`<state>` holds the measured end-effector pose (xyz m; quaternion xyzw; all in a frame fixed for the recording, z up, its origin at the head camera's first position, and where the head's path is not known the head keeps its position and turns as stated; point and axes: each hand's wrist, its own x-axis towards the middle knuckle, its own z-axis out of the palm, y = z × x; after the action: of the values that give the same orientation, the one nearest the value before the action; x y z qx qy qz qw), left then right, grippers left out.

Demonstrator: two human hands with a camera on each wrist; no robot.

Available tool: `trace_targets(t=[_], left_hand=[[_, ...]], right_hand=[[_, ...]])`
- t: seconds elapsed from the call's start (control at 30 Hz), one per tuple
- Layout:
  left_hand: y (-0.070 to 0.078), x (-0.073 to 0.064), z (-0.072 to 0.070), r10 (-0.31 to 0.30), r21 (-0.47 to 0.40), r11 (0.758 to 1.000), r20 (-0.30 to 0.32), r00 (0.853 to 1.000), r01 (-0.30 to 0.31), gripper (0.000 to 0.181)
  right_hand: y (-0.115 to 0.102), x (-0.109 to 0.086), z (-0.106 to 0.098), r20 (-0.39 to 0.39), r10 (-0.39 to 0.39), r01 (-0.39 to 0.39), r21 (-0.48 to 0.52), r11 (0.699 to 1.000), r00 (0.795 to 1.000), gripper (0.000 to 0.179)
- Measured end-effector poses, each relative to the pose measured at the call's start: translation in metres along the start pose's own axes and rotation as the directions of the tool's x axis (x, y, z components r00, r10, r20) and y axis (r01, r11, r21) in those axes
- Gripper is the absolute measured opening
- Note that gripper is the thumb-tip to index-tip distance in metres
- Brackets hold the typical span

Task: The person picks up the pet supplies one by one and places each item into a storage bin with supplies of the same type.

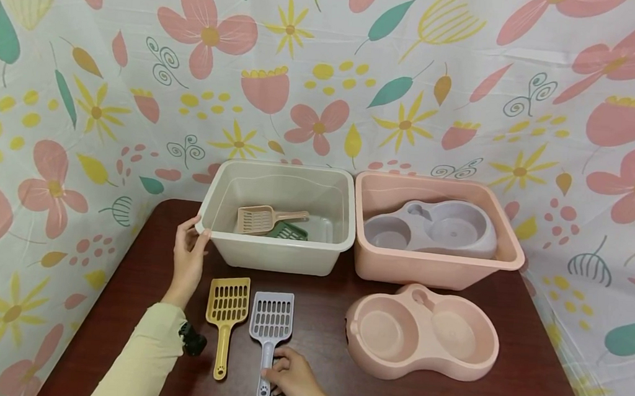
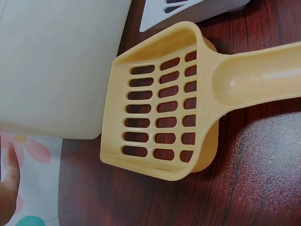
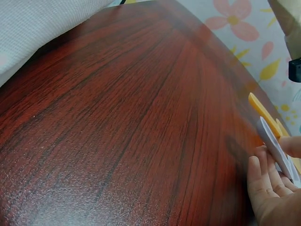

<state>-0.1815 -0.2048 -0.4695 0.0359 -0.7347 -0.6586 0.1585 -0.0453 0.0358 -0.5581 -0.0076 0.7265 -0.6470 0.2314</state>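
Note:
My left hand (image 1: 188, 256) is at the left front corner of a pale grey litter box (image 1: 274, 253), its thumb and fingers pinching the rim. A yellow litter scoop (image 1: 224, 318) lies just right of that forearm; its slotted head (image 2: 160, 108) fills the left wrist view. With my right hand (image 1: 298, 377) I grip the handle of a lavender litter scoop (image 1: 268, 343), thumb on top and fingers beneath, as the right wrist view shows. Inside the grey box lie a beige scoop (image 1: 256, 219) and a partly hidden green scoop (image 1: 289, 231).
To the right stands a pink litter box (image 1: 409, 267) holding a grey double pet bowl (image 1: 455, 227). A pink double pet bowl (image 1: 424, 337) is in front of it on the dark wooden table (image 1: 309, 309). Flower-patterned cloth (image 1: 328, 68) hangs behind and at the sides.

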Motion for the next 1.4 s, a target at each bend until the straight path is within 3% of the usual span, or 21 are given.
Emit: trace_targets(t=[0.53, 0.87, 1.4], left_hand=[[0.001, 0.000, 0.001, 0.003, 0.005, 1.000, -0.008, 1.000, -0.003, 0.047], [0.002, -0.001, 0.001, -0.003, -0.005, 1.000, -0.003, 1.000, 0.003, 0.047], [0.001, 0.000, 0.001, -0.004, -0.008, 1.000, -0.007, 1.000, 0.004, 0.047]], right_hand=[[0.003, -0.001, -0.001, -0.024, -0.067, 0.068, 0.022, 0.997, 0.997, 0.035], [0.000, -0.003, -0.001, -0.016, -0.063, 0.064, 0.049, 0.997, 0.998, 0.036], [-0.021, -0.014, -0.010, 0.010, -0.087, 0.086, 0.034, 0.996, 0.996, 0.042]])
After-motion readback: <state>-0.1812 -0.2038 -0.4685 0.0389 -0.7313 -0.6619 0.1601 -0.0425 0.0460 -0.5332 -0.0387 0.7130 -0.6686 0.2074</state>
